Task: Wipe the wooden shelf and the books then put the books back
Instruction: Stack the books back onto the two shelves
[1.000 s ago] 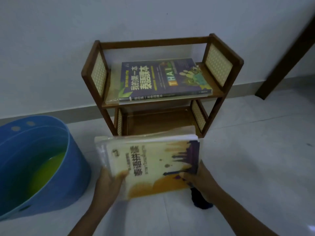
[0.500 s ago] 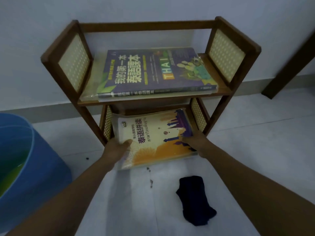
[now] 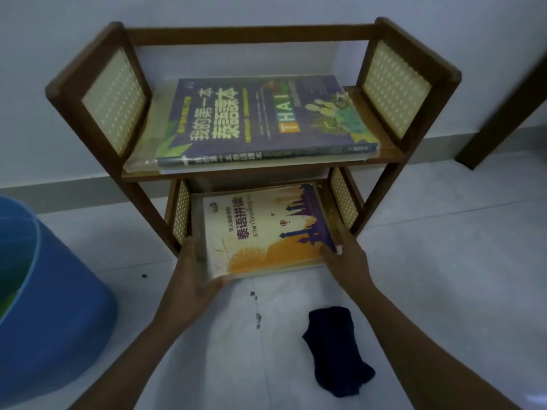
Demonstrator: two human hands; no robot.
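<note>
A small wooden shelf (image 3: 248, 35) with woven side panels stands against the wall. A purple book (image 3: 260, 119) lies flat on its upper board. A yellow and orange book (image 3: 263, 232) lies on the lower board, its near edge sticking out past the front. My left hand (image 3: 192, 276) grips that book's near left corner. My right hand (image 3: 344, 253) holds its right edge near the front corner. A dark cloth (image 3: 334, 350) lies crumpled on the floor between my forearms.
A blue bucket (image 3: 53, 306) with greenish liquid stands on the floor at the left. A dark wooden post (image 3: 503, 113) leans at the right by the wall. Small dark specks dot the pale floor in front of the shelf.
The yellow book went from held above the floor into the lower board, then slid further in. The view moved closer to the shelf, and the cloth came into sight.
</note>
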